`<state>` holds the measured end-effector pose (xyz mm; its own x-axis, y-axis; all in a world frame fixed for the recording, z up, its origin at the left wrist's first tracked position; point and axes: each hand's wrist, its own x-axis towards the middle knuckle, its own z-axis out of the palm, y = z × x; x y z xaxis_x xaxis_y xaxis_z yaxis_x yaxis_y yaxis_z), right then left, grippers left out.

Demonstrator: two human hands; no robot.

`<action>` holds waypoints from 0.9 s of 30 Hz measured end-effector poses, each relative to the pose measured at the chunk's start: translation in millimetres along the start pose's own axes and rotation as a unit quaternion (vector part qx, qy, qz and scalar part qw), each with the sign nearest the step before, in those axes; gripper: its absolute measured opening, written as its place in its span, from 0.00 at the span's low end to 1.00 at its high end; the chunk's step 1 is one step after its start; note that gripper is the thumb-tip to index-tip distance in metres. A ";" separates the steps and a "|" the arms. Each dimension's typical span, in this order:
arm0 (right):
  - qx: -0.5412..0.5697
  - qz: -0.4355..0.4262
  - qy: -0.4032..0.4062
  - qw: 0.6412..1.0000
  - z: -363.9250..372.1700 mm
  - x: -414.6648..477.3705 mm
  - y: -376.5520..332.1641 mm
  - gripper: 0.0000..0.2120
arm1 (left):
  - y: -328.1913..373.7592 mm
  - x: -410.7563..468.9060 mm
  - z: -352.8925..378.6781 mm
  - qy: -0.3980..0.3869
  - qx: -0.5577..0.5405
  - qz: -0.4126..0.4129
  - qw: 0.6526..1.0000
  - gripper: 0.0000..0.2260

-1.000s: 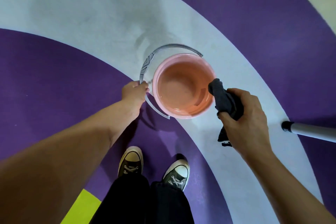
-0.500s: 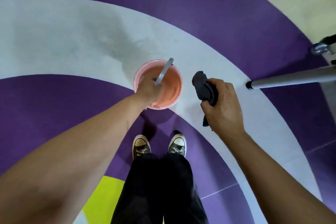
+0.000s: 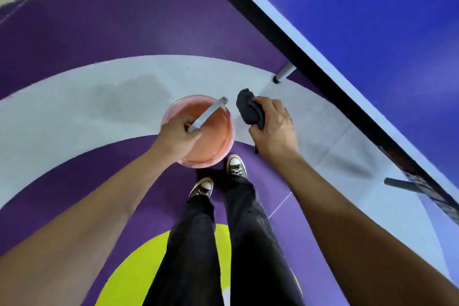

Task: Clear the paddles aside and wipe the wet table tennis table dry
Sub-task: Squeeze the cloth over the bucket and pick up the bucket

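Purple-banded floor (image 3: 99, 32) beside the blue table (image 3: 372, 20): my left hand (image 3: 177, 138) is gripping the bucket handle (image 3: 207, 114) for carrying; my right hand (image 3: 274, 129) is clutching the dark cloth (image 3: 248, 109), ready for wiping.

My left hand (image 3: 177, 138) is covering the lower end of the bucket's (image 3: 224, 149) grey handle (image 3: 208, 113) and part of the near rim, and my fingers are curling out of sight beneath it. My right hand (image 3: 275, 129) is hiding most of the cloth (image 3: 248, 107). The desk (image 3: 372, 7) is running off the top and right edges, its dark rim is concealing the tops of its legs (image 3: 285, 72), and markings (image 3: 419, 181) along that rim are blurring beyond reading. Both my forearms (image 3: 74, 231) are leaving the bottom edge.
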<state>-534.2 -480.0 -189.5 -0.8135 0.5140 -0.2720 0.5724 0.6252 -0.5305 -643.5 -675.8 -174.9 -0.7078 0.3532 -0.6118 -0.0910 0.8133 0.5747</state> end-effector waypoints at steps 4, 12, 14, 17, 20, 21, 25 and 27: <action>0.018 0.039 0.064 0.997 -55.3 -68.7 -12.0 0.29 | 44.0 -60.1 -15.1 -0.037 0.068 0.087 0.993 0.09; 0.015 0.161 0.219 0.962 -142.2 -225.8 10.0 0.29 | 133.7 -169.4 -20.0 -0.092 0.160 0.280 0.942 0.07; 0.017 0.200 0.259 0.945 -156.8 -267.5 23.6 0.29 | 154.1 -196.8 -10.5 -0.104 0.198 0.333 0.916 0.07; 0.018 0.249 0.317 0.915 -172.6 -328.9 46.1 0.28 | 178.8 -230.8 11.7 -0.120 0.227 0.403 0.879 0.07; 0.006 0.300 0.373 0.878 -185.2 -396.6 72.7 0.27 | 200.1 -271.4 45.8 -0.141 0.251 0.452 0.844 0.07; -0.002 0.319 0.383 0.867 -188.7 -416.7 82.8 0.26 | 207.1 -285.0 57.4 -0.147 0.250 0.466 0.836 0.07; -0.007 0.409 0.427 0.806 -204.5 -517.6 128.6 0.24 | 233.5 -357.4 125.6 -0.183 0.261 0.510 0.799 0.06; -0.013 0.438 0.444 0.782 -210.2 -568.6 150.0 0.23 | 243.8 -394.2 159.7 -0.200 0.257 0.527 0.785 0.03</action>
<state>35.9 -555.1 54.4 0.2765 0.9494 0.1491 0.8812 -0.1886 -0.4334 -274.8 -543.0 119.7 0.0860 0.9885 -0.1241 0.7656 0.0141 0.6432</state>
